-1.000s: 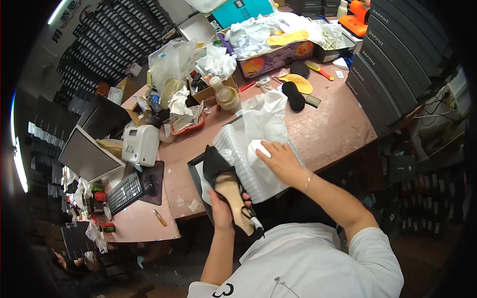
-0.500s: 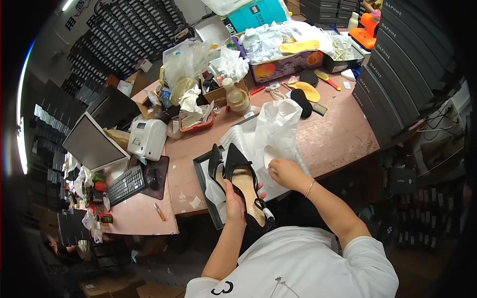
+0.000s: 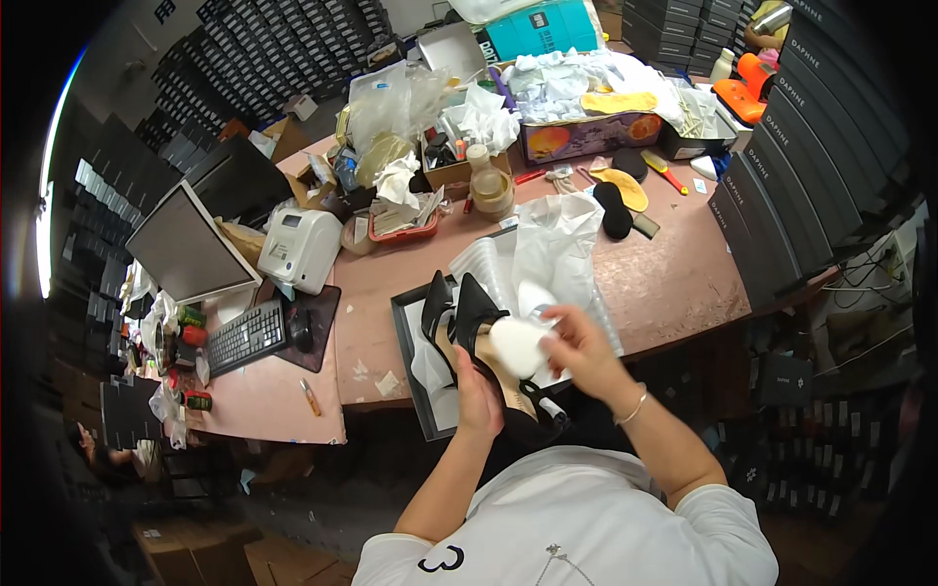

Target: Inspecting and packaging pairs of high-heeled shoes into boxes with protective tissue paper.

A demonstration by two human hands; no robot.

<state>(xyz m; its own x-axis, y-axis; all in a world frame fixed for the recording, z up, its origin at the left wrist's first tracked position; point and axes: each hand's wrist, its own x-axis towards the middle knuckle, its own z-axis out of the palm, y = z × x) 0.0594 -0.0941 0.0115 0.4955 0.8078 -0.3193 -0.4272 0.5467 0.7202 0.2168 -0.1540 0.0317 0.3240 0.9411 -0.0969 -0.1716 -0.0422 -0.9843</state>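
left hand [image 3: 479, 398] has its grip clenched under a black shoe [image 3: 484, 337], tilting the opening up over the open box [image 3: 415, 363] at the surface [image 3: 674, 283] edge, so the right hand [image 3: 576, 344], pinching a white wad [image 3: 518, 347], can reach the toe

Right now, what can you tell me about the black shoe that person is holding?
The black shoe is a pointed-toe high heel, dark outside with a tan insole and a thin heel pointing back toward the person. It looks smooth, like leather. The left hand grips it from below near the middle, holding it tilted above an open shoe box. The right hand presses a white paper wad against its opening. A second matching shoe sits beside it.
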